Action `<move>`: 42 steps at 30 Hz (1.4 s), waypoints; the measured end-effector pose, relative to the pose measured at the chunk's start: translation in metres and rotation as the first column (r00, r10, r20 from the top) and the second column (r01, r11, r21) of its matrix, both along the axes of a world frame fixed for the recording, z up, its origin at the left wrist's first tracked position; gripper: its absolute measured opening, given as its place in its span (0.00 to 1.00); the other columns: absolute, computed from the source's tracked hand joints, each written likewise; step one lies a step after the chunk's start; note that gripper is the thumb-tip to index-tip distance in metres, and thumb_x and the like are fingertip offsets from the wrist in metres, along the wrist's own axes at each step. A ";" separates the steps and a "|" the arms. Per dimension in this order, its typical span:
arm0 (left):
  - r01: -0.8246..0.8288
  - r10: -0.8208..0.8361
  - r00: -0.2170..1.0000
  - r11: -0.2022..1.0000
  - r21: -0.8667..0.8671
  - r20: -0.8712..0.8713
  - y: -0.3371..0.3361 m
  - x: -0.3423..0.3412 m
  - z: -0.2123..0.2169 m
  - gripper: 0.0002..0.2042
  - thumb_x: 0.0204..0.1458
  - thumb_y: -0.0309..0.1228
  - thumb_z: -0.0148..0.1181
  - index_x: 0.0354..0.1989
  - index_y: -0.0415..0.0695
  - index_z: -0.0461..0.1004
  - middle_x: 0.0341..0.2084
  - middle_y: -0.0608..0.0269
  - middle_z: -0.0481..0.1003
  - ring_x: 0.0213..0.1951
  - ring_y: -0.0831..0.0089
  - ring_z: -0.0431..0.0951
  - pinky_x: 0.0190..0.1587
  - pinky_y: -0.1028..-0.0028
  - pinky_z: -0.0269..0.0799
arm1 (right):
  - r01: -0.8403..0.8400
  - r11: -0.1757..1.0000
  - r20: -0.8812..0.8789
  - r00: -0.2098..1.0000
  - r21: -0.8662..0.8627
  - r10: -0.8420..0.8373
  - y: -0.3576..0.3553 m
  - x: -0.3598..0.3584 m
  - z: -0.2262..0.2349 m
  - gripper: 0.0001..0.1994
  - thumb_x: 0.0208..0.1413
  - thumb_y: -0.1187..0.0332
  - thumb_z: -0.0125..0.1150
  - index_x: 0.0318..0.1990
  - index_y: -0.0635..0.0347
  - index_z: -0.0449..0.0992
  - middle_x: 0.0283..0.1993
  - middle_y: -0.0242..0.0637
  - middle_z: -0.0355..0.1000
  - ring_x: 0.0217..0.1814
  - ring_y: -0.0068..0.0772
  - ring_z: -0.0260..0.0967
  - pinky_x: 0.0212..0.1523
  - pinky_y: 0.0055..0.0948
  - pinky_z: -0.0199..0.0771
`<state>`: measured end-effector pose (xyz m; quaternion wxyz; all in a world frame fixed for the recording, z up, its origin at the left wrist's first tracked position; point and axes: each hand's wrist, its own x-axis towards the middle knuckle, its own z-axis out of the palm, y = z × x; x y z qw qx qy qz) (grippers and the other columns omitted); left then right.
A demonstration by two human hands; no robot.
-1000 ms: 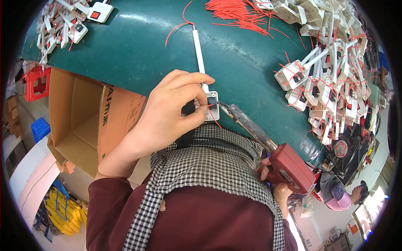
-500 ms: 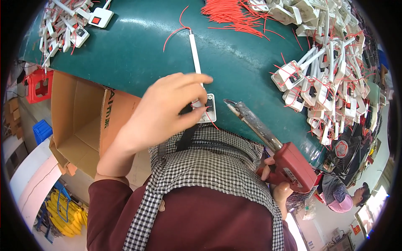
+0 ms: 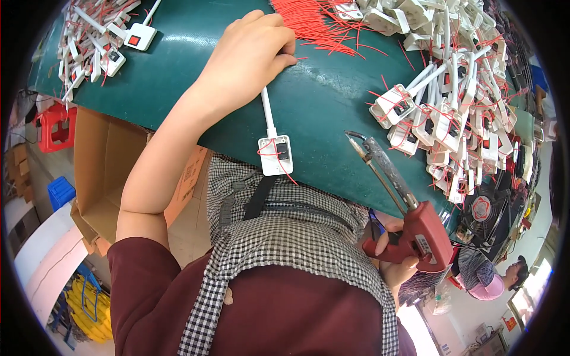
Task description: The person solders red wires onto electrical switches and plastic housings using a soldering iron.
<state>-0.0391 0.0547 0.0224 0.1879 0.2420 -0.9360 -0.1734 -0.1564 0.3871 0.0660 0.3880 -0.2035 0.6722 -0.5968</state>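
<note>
Switch housing (image 3: 275, 155), small, white and square, serves as the landmark: it lies near the table's (image 3: 196, 71) front edge, its black rocker face up and a red lead looped across it, with a stiff white cord (image 3: 266, 110) running from its far side straight away from the person. That long axis points at the left hand (image 3: 249, 56), which rests on the green surface at the cord's far end, well beyond the housing; its fingers are curled loosely and the fingertips meet the near strands of the red wire bundle (image 3: 312, 24), though whether a strand is actually pinched cannot be told. To the housing's right, the soldering gun (image 3: 415, 228) sits clenched in the right hand (image 3: 389, 255) below the table edge, fingers wrapped round the red grip; its metal tip (image 3: 355, 137) hangs just beside the housing, level with it and not touching. Farther right lies a heap of finished switches (image 3: 451, 113); far left of the housing lies a smaller one (image 3: 98, 41). The tip is much nearer than the left hand.
</note>
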 end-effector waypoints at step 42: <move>-0.003 0.064 0.983 0.944 0.330 -0.173 0.097 0.066 0.010 0.08 0.31 0.17 0.58 0.20 0.42 0.69 0.36 0.63 0.75 0.42 0.63 0.70 0.41 0.69 0.67 | -0.223 0.975 0.140 0.965 -0.008 0.222 -0.003 0.003 -0.003 0.42 0.36 0.53 0.72 0.56 0.68 0.60 0.33 0.43 0.72 0.27 0.29 0.69 0.28 0.24 0.70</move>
